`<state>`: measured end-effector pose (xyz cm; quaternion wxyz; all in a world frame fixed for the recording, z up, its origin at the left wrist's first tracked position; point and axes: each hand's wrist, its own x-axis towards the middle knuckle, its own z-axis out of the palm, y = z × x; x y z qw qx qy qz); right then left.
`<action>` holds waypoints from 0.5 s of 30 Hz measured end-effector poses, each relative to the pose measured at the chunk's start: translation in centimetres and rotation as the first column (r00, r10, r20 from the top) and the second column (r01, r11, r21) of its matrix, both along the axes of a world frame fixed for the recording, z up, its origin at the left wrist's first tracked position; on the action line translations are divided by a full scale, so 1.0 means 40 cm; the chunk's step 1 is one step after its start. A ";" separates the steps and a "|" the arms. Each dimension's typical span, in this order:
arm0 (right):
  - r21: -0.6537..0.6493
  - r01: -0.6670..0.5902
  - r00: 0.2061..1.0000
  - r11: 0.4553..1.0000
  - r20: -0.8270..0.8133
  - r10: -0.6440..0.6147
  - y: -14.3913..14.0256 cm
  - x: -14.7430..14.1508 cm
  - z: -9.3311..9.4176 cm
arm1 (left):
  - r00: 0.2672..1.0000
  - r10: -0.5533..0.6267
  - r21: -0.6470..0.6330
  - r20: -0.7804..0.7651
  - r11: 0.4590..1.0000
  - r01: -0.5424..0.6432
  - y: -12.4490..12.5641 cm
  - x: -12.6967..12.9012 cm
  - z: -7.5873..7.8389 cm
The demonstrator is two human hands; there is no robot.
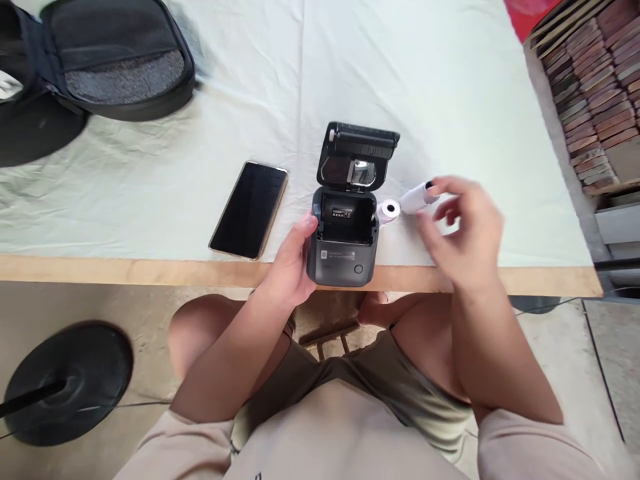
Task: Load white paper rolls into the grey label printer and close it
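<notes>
My left arm reaches forward over my thigh, elbow bent, and my left hand is clamped on the left side of a small black printer, thumb laid on its upper edge and the other fingers mostly hidden by its body. From where I look, the printer overlaps the wooden edge of the cloth-covered table, and its lid stands raised, the inner bay facing up at me. My right forearm comes up across that edge, and my right hand turns inward with its fingers curled. Its thumb and index finger stand apart, the index tip at the dark end of the farther paper roll and the thumb by its near side; blur means I cannot tell whether they grip it. The nearer paper roll lies just right of the printer, its core showing, so I have 2 white rolls there. A phone lies left of the printer, screen up.
</notes>
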<state>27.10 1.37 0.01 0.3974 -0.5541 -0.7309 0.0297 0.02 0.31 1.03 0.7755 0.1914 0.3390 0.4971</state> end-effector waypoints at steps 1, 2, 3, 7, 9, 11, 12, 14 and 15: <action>-0.034 -0.040 0.999 0.999 0.011 0.041 -0.006 -0.024 0.000 | 1.000 0.003 -0.003 0.004 1.000 -0.003 0.000 -0.001 -0.002; -0.073 -0.081 0.996 0.994 0.016 0.083 -0.010 -0.046 -0.003 | 1.000 0.005 -0.008 0.012 1.000 -0.005 -0.001 -0.002 -0.003; -0.110 -0.110 0.994 0.988 0.015 0.112 -0.010 -0.065 -0.009 | 1.000 0.007 -0.010 0.024 1.000 -0.007 -0.002 -0.002 -0.004; -0.181 -0.133 0.991 0.974 -0.016 0.132 0.000 -0.096 -0.035 | 0.997 0.003 -0.004 0.075 1.000 -0.003 -0.009 -0.004 -0.005; -0.159 -0.133 0.987 0.978 -0.112 0.116 0.006 -0.093 -0.040 | 0.996 0.017 -0.029 0.083 0.999 -0.014 -0.011 -0.005 -0.003; -0.099 -0.136 0.948 0.986 -0.301 0.100 0.010 -0.088 -0.037 | 0.996 0.030 -0.078 0.088 0.997 -0.023 -0.011 -0.005 0.000; -0.062 -0.139 0.903 0.988 -0.417 0.101 0.010 -0.087 -0.033 | 0.995 0.035 -0.100 0.095 0.995 -0.025 -0.011 -0.005 0.001; -0.032 -0.172 0.762 0.985 -0.637 0.113 0.009 -0.088 -0.021 | 0.993 0.044 -0.121 0.113 0.992 -0.030 -0.010 -0.004 0.004; -0.052 -0.216 0.677 0.975 -0.727 0.111 0.008 -0.089 -0.013 | 0.991 0.051 -0.122 0.121 0.992 -0.036 -0.009 -0.004 0.004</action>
